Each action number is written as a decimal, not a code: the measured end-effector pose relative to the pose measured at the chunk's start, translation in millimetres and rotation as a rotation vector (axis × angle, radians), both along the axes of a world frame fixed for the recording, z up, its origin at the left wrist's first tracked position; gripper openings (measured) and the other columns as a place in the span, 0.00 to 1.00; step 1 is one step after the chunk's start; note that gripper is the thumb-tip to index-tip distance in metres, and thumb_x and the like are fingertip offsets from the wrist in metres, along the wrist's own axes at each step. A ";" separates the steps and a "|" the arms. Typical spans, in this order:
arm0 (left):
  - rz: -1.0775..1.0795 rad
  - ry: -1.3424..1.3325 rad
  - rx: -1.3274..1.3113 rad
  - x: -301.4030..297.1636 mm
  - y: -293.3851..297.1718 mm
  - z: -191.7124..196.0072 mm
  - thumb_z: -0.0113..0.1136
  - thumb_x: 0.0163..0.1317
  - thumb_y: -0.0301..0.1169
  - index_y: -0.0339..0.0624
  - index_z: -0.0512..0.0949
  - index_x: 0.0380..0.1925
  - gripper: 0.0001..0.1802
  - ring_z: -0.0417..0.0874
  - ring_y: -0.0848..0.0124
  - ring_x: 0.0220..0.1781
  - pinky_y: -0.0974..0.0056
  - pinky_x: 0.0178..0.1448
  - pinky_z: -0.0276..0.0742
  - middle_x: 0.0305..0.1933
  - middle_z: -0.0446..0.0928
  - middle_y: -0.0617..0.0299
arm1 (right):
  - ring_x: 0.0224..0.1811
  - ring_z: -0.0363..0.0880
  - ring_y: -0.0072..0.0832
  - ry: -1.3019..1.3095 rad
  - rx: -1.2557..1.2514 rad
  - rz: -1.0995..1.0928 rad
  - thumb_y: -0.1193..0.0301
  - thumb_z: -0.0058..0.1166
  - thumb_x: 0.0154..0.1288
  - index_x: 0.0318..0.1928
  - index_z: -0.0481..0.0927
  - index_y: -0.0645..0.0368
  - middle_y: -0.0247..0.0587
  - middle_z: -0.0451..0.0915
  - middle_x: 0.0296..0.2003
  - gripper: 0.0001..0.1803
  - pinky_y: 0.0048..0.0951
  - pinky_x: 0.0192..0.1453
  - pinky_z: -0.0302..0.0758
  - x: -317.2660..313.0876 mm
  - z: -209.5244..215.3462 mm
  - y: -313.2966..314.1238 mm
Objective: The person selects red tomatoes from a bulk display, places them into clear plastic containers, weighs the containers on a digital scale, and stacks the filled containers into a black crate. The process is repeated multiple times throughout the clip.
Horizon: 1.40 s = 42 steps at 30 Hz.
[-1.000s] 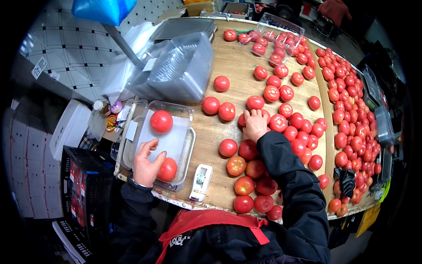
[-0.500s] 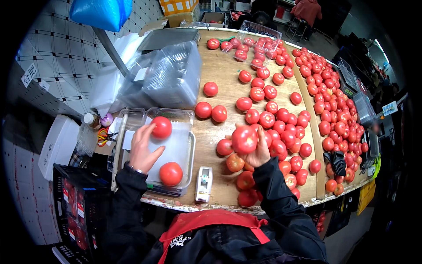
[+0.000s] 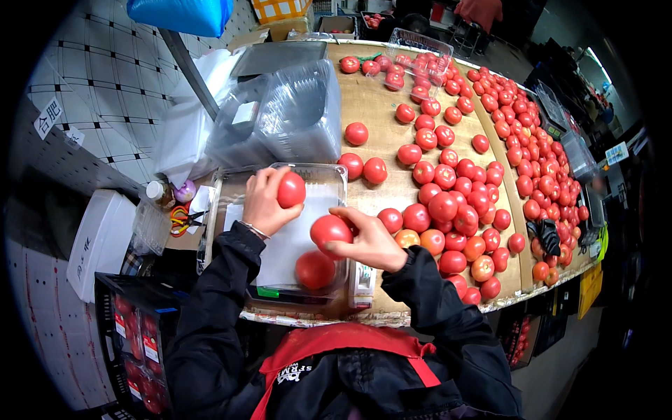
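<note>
- My right hand [image 3: 374, 241] closes round one tomato [image 3: 329, 232], thumb and fingers spread to its girth, above the clear tray [image 3: 329, 178]; my left hand [image 3: 262, 204] curls round a second tomato [image 3: 291, 189] toward the far end.
- The tray, probably thin and flexy, has a third tomato [image 3: 315, 269] near me.
- Each tomato: likely firm, smooth, bruisable; best cupped broadly at the sides.

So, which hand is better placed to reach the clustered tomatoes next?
Probably the right hand: it is nearer the clustered tomatoes, though a held tomato occupies it. The left hand is farther off, over the clear tray, gripping another tomato.
</note>
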<state>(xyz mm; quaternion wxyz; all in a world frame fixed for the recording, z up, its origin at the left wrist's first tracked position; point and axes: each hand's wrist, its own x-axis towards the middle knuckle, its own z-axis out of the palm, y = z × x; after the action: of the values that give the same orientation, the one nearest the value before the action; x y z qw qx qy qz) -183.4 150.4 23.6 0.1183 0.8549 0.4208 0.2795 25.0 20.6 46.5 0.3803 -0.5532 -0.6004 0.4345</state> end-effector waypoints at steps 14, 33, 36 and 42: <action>0.013 -0.704 -0.624 -8.1 -77.8 23.4 0.71 0.45 0.28 0.35 0.67 0.60 0.39 0.75 0.63 0.56 0.60 0.60 0.73 0.57 0.70 0.52 | 0.60 0.70 0.40 0.252 0.050 0.003 0.61 0.59 0.62 0.66 0.62 0.57 0.48 0.69 0.59 0.35 0.38 0.63 0.67 -5.1 -19.9 3.0; 0.151 -0.455 -0.555 62.5 -80.3 4.3 0.64 0.55 0.23 0.29 0.71 0.55 0.26 0.77 0.65 0.52 0.61 0.59 0.73 0.49 0.76 0.53 | 0.62 0.66 0.50 -0.664 0.076 -0.316 0.64 0.65 0.44 0.60 0.69 0.56 0.54 0.66 0.60 0.39 0.45 0.61 0.69 140.9 -132.8 113.9; 0.191 -0.405 -0.546 58.6 -83.9 2.8 0.64 0.55 0.23 0.32 0.73 0.53 0.24 0.78 0.65 0.52 0.61 0.57 0.74 0.48 0.76 0.54 | 0.62 0.65 0.54 -0.733 0.049 -0.157 0.70 0.64 0.44 0.64 0.64 0.53 0.60 0.63 0.61 0.42 0.46 0.61 0.69 134.1 -151.7 139.7; 0.208 -0.648 -0.730 49.9 -87.8 9.9 0.65 0.57 0.24 0.36 0.70 0.58 0.27 0.78 0.64 0.53 0.60 0.56 0.75 0.52 0.75 0.54 | 0.55 0.75 0.45 -0.181 -0.089 -0.342 0.61 0.64 0.50 0.61 0.66 0.60 0.59 0.71 0.55 0.39 0.36 0.58 0.73 138.2 -106.0 137.1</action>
<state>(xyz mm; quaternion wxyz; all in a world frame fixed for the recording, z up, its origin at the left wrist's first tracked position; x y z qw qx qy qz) -133.5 62.6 33.5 0.5060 0.5804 0.5157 0.3757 163.3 157.7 -59.5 0.3681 -0.7002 -0.5097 0.3382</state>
